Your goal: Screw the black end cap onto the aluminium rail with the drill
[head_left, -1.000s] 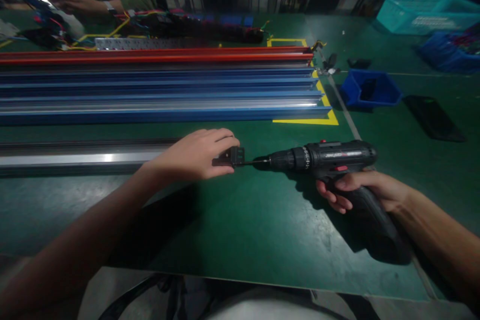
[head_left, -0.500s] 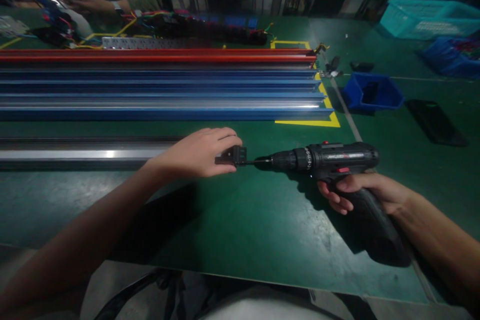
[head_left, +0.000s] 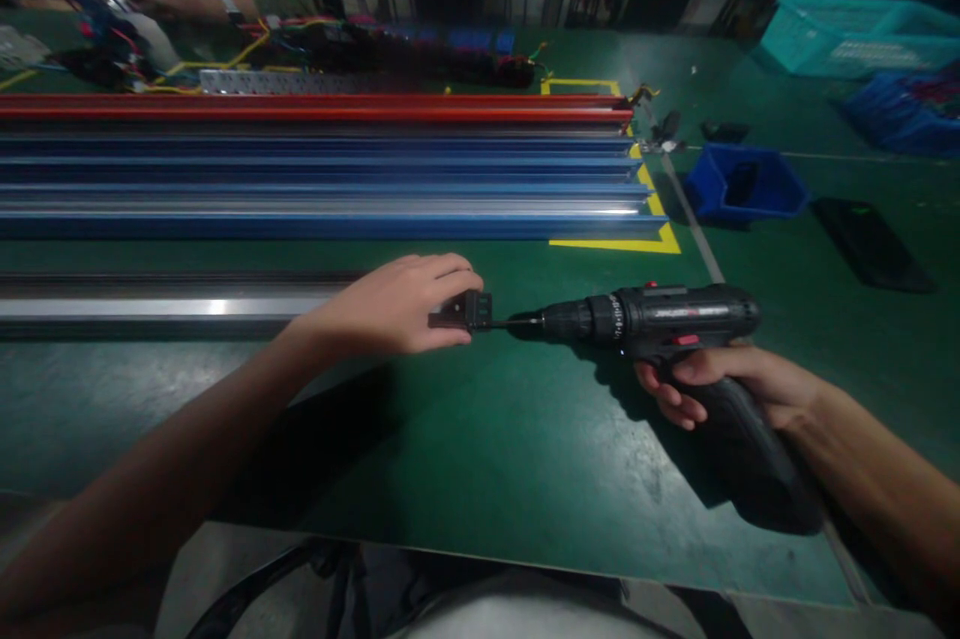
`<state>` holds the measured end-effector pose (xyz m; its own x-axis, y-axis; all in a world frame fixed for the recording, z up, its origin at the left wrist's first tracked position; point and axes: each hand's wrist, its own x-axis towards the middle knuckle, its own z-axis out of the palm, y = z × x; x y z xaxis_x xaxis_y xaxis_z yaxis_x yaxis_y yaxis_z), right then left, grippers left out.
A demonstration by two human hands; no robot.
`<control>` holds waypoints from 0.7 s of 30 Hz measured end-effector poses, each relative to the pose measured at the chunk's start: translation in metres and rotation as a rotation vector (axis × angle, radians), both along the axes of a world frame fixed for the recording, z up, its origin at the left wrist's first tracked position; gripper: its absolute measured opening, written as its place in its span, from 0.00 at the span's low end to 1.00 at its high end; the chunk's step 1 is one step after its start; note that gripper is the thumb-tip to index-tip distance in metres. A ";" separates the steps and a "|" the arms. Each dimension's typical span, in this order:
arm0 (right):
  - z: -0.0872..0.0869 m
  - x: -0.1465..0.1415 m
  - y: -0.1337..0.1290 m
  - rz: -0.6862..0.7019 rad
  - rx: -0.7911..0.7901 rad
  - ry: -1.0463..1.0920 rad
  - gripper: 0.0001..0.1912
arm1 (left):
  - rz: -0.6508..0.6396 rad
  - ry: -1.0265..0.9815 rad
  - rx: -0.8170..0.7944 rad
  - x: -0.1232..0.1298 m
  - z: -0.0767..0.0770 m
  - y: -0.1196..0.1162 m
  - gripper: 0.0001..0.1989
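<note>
My left hand (head_left: 405, 304) is closed around the right end of a long silver and black metal profile (head_left: 165, 306), where a small black end piece (head_left: 478, 310) sticks out past the fingers. My right hand (head_left: 712, 384) grips the handle of a black cordless drill (head_left: 675, 314), which points left. The drill's thin bit (head_left: 510, 323) reaches the end piece's right face and appears to touch it. My left fingers and palm hide where the end piece meets the profile.
Several blue profiles (head_left: 322, 189) and a red profile (head_left: 322, 109) lie behind. To the right are a blue bin (head_left: 742, 184), a dark phone-like slab (head_left: 874, 244) and a turquoise basket (head_left: 862, 39). Across the table, a co-worker's hand (head_left: 184, 1) is near wired parts.
Almost nothing differs. Both hands, the drill and the end piece keep nearly the same positions, with the bit still at the end piece.
</note>
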<state>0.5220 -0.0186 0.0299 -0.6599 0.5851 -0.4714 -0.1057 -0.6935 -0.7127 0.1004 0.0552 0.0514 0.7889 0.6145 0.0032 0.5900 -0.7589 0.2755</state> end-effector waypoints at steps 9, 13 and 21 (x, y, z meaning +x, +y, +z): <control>-0.001 0.002 0.000 -0.005 -0.003 -0.013 0.13 | -0.009 -0.003 0.004 0.001 0.000 0.000 0.25; 0.001 0.000 0.000 -0.010 -0.008 -0.017 0.14 | -0.002 -0.002 0.001 0.002 0.001 0.000 0.25; 0.001 -0.001 -0.001 -0.008 -0.018 -0.029 0.14 | -0.008 0.000 0.014 0.002 0.000 0.000 0.25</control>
<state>0.5214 -0.0197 0.0308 -0.6410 0.5811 -0.5014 -0.0902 -0.7058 -0.7026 0.1022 0.0557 0.0517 0.7940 0.6078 0.0117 0.5837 -0.7676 0.2648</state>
